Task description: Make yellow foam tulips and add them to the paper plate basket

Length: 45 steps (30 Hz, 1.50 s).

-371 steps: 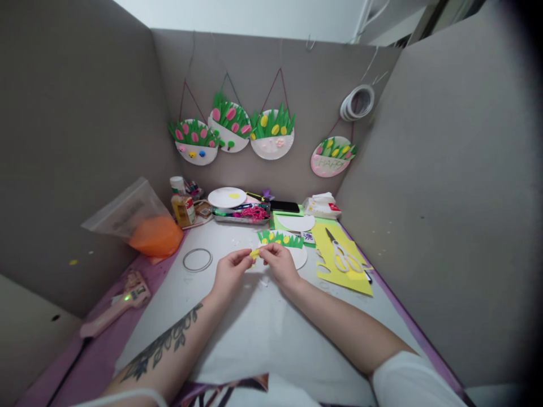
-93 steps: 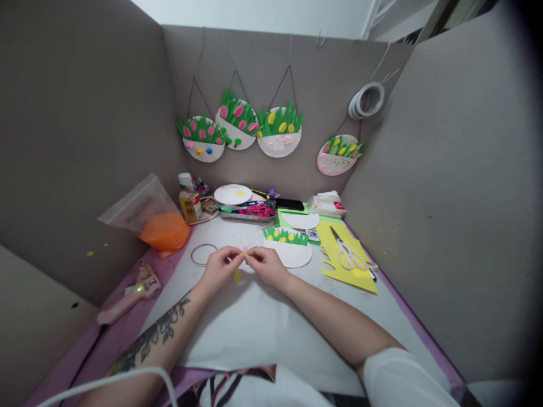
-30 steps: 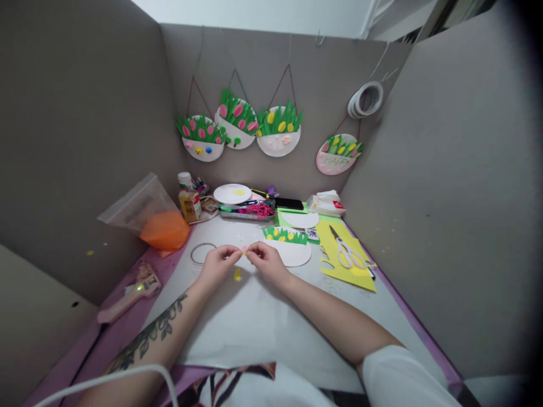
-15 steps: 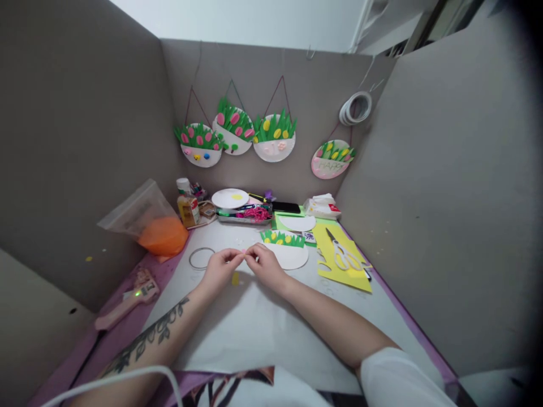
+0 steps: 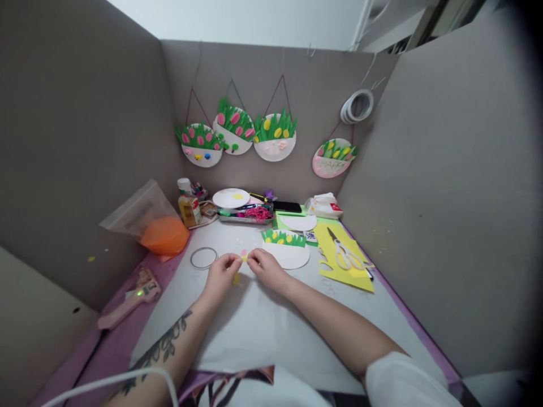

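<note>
A small yellow paper piece [image 5: 245, 258] is pinched between the fingertips of my left hand [image 5: 223, 274] and my right hand [image 5: 266, 267]. Just beyond it is a small pink piece [image 5: 243, 251], which looks to lie on the white sheet. Another yellow piece [image 5: 236, 278] lies below the hands, near my left wrist. Behind my right hand sits a white paper plate [image 5: 291, 255] with green paper grass and yellow ovals along its top edge. A ring [image 5: 204, 258] lies left of my left hand.
White-handled scissors [image 5: 348, 257] rest on cut yellow paper [image 5: 356, 278] at right. A pink glue gun [image 5: 129, 302] with a green light lies at left, near an orange-filled bag [image 5: 165, 237]. Behind stand a bottle [image 5: 189, 209] and a tray [image 5: 237, 219]. Decorated plates [image 5: 275, 150] hang on the partition.
My fingertips have drawn slightly apart and down, and the yellow piece now shows between them. The pink piece beyond is more visible. The whole view has shifted slightly.
</note>
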Each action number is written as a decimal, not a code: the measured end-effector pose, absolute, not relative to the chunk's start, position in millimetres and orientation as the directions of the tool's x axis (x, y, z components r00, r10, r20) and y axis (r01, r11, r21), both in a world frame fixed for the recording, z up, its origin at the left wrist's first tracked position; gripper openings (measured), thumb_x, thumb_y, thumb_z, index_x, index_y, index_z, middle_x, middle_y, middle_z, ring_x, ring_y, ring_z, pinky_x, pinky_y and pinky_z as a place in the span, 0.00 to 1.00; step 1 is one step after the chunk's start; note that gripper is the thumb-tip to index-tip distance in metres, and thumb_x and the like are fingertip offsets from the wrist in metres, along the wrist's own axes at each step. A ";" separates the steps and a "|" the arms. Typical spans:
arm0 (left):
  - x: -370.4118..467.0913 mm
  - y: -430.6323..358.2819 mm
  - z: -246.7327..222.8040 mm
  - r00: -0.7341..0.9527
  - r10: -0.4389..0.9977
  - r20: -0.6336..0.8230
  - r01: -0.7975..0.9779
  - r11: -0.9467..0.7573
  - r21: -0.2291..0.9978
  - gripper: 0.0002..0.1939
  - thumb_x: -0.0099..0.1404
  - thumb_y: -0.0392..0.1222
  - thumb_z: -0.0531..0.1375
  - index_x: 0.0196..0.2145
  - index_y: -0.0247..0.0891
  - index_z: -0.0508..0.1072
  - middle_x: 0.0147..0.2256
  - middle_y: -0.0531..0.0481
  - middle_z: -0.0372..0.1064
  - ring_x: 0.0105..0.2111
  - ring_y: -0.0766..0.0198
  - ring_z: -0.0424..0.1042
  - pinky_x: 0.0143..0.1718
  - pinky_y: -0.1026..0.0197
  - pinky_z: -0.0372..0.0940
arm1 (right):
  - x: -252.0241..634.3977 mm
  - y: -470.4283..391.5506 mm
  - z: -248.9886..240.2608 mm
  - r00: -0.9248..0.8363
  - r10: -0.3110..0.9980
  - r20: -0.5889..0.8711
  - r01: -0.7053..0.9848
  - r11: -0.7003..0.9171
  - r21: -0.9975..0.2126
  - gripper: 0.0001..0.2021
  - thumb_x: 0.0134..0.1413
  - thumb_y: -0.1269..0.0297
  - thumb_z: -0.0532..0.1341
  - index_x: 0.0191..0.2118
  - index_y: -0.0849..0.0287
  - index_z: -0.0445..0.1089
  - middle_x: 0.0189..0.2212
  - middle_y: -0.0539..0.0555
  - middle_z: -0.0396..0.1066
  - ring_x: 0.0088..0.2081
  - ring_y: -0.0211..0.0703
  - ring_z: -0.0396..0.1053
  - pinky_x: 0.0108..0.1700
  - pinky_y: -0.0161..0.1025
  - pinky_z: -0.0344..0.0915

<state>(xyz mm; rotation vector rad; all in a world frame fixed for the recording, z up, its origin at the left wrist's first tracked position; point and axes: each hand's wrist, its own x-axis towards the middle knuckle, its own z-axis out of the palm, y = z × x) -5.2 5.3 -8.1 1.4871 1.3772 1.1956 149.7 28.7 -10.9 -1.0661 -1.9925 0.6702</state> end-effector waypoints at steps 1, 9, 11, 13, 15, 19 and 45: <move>-4.8 5.3 -8.5 -0.030 0.991 0.127 0.264 -0.115 0.958 0.14 0.54 0.50 0.57 0.27 0.35 0.70 0.20 0.55 0.64 0.20 0.68 0.60 0.23 0.66 0.56 | 149.6 28.8 -11.0 -0.361 0.854 0.374 0.453 0.512 -0.730 0.05 0.52 0.70 0.54 0.26 0.59 0.62 0.24 0.48 0.60 0.28 0.37 0.58 0.32 0.34 0.54; -9.2 8.6 -6.2 -0.093 0.989 0.113 0.216 -0.091 0.972 0.14 0.54 0.50 0.58 0.29 0.35 0.69 0.21 0.56 0.61 0.19 0.71 0.58 0.21 0.68 0.54 | 152.8 30.4 -9.4 -0.326 0.868 0.374 0.413 0.486 -0.770 0.06 0.54 0.68 0.53 0.27 0.59 0.63 0.25 0.49 0.62 0.30 0.37 0.60 0.33 0.34 0.55; -11.8 10.4 -5.4 -0.116 0.987 0.113 0.210 -0.087 0.974 0.15 0.53 0.51 0.58 0.29 0.35 0.69 0.20 0.57 0.61 0.18 0.71 0.58 0.20 0.68 0.54 | 154.6 31.4 -9.1 -0.289 0.887 0.360 0.396 0.453 -0.799 0.07 0.54 0.68 0.53 0.27 0.59 0.64 0.24 0.49 0.62 0.30 0.38 0.60 0.34 0.34 0.56; -12.4 11.1 -4.4 -0.108 0.988 0.107 0.210 -0.082 0.974 0.15 0.52 0.51 0.58 0.28 0.35 0.70 0.20 0.57 0.61 0.18 0.71 0.58 0.20 0.68 0.54 | 155.4 31.4 -7.9 -0.260 0.898 0.354 0.374 0.432 -0.821 0.07 0.54 0.67 0.54 0.28 0.59 0.65 0.25 0.49 0.63 0.30 0.38 0.61 0.34 0.34 0.56; -10.8 10.5 -3.2 -0.090 0.991 0.099 0.211 -0.079 0.974 0.15 0.52 0.51 0.59 0.28 0.35 0.70 0.19 0.57 0.61 0.18 0.71 0.58 0.20 0.68 0.54 | 154.8 30.0 -5.9 -0.250 0.898 0.361 0.346 0.431 -0.833 0.07 0.54 0.66 0.54 0.29 0.59 0.66 0.27 0.50 0.65 0.31 0.38 0.61 0.34 0.34 0.57; -6.0 8.1 -1.3 -0.051 0.992 0.114 0.246 -0.099 0.964 0.13 0.53 0.50 0.58 0.26 0.35 0.70 0.19 0.56 0.62 0.19 0.70 0.59 0.21 0.68 0.55 | 151.4 26.0 -4.5 -0.276 0.887 0.371 0.325 0.449 -0.832 0.05 0.52 0.66 0.55 0.31 0.59 0.67 0.29 0.50 0.65 0.31 0.37 0.62 0.32 0.33 0.57; -4.0 9.9 -8.5 -0.010 0.999 0.031 0.134 -0.030 0.991 0.11 0.53 0.46 0.58 0.26 0.34 0.68 0.18 0.59 0.59 0.18 0.72 0.56 0.22 0.68 0.54 | 143.3 23.2 -12.1 -0.299 0.932 0.204 0.241 0.281 -0.929 0.07 0.46 0.65 0.57 0.22 0.61 0.61 0.20 0.46 0.58 0.24 0.33 0.55 0.27 0.31 0.53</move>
